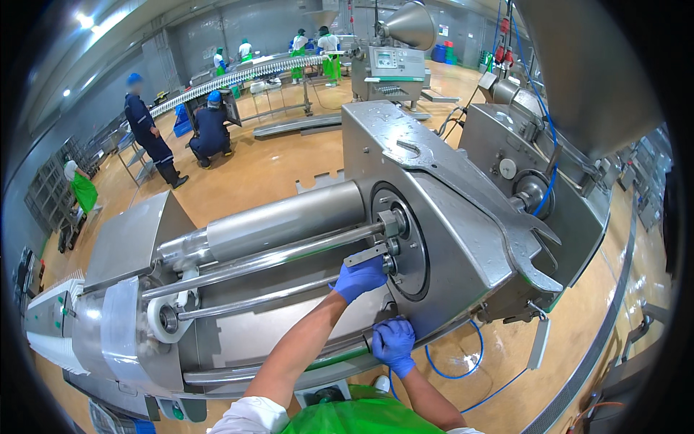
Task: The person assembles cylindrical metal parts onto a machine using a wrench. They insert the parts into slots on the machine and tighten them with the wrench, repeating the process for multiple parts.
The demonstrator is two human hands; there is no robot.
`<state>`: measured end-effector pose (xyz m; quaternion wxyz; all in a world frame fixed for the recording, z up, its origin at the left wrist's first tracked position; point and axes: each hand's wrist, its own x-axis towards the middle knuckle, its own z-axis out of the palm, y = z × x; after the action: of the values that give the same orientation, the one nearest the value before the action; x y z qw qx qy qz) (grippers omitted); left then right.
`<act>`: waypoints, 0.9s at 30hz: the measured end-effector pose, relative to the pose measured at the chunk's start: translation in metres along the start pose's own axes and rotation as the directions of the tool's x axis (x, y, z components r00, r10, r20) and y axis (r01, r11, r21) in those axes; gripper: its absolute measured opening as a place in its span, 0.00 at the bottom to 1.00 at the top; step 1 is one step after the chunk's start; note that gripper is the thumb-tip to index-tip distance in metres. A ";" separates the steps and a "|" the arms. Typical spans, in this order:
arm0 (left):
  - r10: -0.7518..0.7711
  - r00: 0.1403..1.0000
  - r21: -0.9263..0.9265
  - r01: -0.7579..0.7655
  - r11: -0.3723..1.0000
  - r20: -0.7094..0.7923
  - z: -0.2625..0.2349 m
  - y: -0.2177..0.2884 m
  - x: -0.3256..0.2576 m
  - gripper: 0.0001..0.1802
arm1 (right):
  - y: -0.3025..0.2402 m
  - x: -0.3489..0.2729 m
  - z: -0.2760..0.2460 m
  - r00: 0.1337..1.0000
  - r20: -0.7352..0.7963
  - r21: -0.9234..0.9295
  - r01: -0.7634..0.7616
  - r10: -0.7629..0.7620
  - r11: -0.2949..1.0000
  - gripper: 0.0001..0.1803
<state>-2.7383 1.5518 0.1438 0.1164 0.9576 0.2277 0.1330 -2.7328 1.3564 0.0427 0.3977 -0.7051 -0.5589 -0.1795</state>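
Both my hands wear blue gloves. My left hand (360, 279) is closed at a small flat metal bar with holes (366, 254), beside the round flange (413, 249) on the machine's steel housing. Its fingertips are partly hidden, close to the bolts there. Lower down, my right hand (394, 341) is curled at the end of a steel rail (275, 370), against the housing's lower edge. Two polished rods (267, 259) and a thick steel cylinder (289, 217) run left from the housing. On top of the housing lies a large open-ended wrench (470, 195).
A large steel hopper (593, 72) hangs over the machine at the right. A blue hose (481, 351) loops on the floor below. White plastic links (47, 325) lie at the left end. Two people in dark overalls (211, 130) are beyond, near a conveyor (246, 72).
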 end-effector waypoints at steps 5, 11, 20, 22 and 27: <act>-0.032 0.999 -0.052 0.033 0.998 0.028 0.005 -0.003 0.000 0.17 | 0.000 -0.002 0.002 1.000 -0.001 -0.021 -0.003 0.003 1.000 0.06; -0.020 1.000 -0.078 0.021 0.997 0.010 0.004 -0.002 -0.002 0.16 | 0.002 -0.004 0.003 1.000 0.017 -0.019 -0.011 0.012 1.000 0.06; -0.061 0.998 -0.105 0.057 0.993 -0.033 -0.002 0.004 -0.005 0.15 | 0.000 -0.002 0.001 1.000 0.011 -0.019 0.004 -0.004 1.000 0.06; -0.086 0.994 -0.067 0.081 0.994 -0.072 0.000 0.006 -0.006 0.15 | 0.000 -0.003 0.002 1.000 0.009 -0.014 0.004 -0.004 1.000 0.05; -0.002 0.976 0.067 0.018 0.998 -0.219 0.016 0.002 -0.003 0.14 | -0.001 -0.003 -0.001 1.000 -0.001 -0.025 0.000 0.000 1.000 0.06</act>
<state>-2.7355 1.5455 0.1288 0.0583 0.9394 0.2484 0.2290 -2.7345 1.3540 0.0419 0.3891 -0.7100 -0.5564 -0.1866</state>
